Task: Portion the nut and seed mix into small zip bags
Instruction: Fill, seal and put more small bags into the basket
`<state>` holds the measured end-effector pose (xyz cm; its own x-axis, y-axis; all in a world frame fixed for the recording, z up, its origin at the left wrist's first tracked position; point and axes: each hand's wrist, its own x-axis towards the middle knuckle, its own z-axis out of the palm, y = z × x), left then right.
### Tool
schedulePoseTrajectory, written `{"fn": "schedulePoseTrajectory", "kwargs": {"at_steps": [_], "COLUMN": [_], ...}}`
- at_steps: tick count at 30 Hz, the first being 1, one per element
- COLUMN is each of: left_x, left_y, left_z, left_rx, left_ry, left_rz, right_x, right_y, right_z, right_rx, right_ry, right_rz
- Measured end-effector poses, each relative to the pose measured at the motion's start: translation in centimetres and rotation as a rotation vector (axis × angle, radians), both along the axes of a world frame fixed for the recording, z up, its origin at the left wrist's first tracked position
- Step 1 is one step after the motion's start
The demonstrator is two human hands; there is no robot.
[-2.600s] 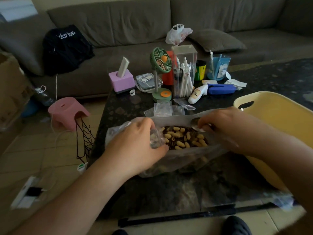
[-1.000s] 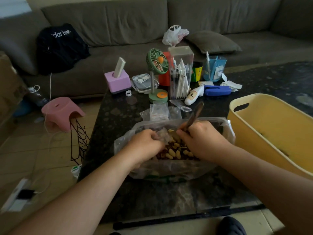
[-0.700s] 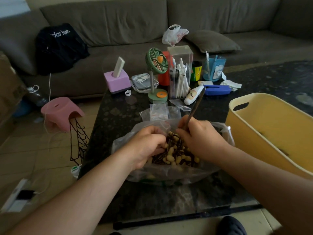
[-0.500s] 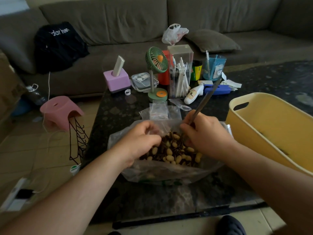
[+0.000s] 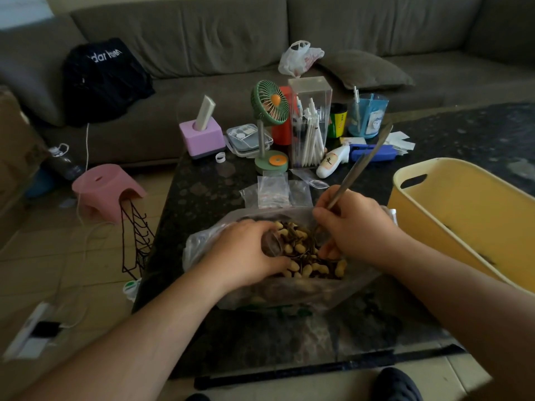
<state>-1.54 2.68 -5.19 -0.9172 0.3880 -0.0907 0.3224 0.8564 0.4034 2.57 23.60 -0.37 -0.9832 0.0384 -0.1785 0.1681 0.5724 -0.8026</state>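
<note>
Currently both hands are inside the big clear bag [image 5: 289, 293] of nut and seed mix [image 5: 304, 256], which sits on the dark table [image 5: 202, 198] near its front edge.

Left hand [image 5: 246, 253]: fingers curled closed around a small zip bag [image 5: 270, 243], held at the left side of the mix, mouth toward the nuts. How full it is, can't tell.

Right hand [image 5: 356, 227]: closed on a metal spoon handle [image 5: 359, 166]. Handle sticks up and away, tilted to the right. Spoon bowl is hidden behind the hand, down in the mix.

Relative to the big bag:
- spare empty zip bags [image 5: 273, 191] lie flat just behind it
- yellow tub [image 5: 463, 215] stands just to its right, partly off the table edge
- green desk fan [image 5: 270, 125], clear box of white pens [image 5: 309, 123], purple holder [image 5: 201, 137], blue cup [image 5: 367, 115] all well behind it, at the far table edge
- pink stool [image 5: 107, 189] on the floor, off to the left
- grey sofa [image 5: 260, 39] behind the table, with a black bag [image 5: 104, 79] and a white plastic bag [image 5: 299, 57] on it
</note>
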Motion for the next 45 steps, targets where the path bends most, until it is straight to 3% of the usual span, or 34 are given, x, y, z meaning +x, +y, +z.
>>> {"fn": "schedulePoseTrajectory", "kwargs": {"at_steps": [4, 12, 20, 30, 45], "left_x": [-0.3, -0.1, 0.2, 0.5, 1.2], "left_y": [-0.7, -0.3, 1.2, 2.3, 2.1], "left_z": [0.4, -0.6, -1.0, -0.8, -0.6], "left_rx": [0.118, 0.082, 0.083, 0.080, 0.218], "left_ry": [-0.065, 0.040, 0.045, 0.012, 0.112], "left_rz": [0.044, 0.047, 0.025, 0.048, 0.075], "right_x": [0.2, 1.3, 0.7, 0.0, 0.2], "right_y": [0.5, 0.8, 1.0, 0.6, -0.1], "right_z": [0.4, 1.9, 1.6, 0.8, 1.3], "right_rx": [0.029, 0.014, 0.302, 0.448, 0.556], "right_ry": [0.015, 0.105, 0.250, 0.469, 0.491], "right_rz": [-0.002, 0.019, 0.200, 0.170, 0.232]}}
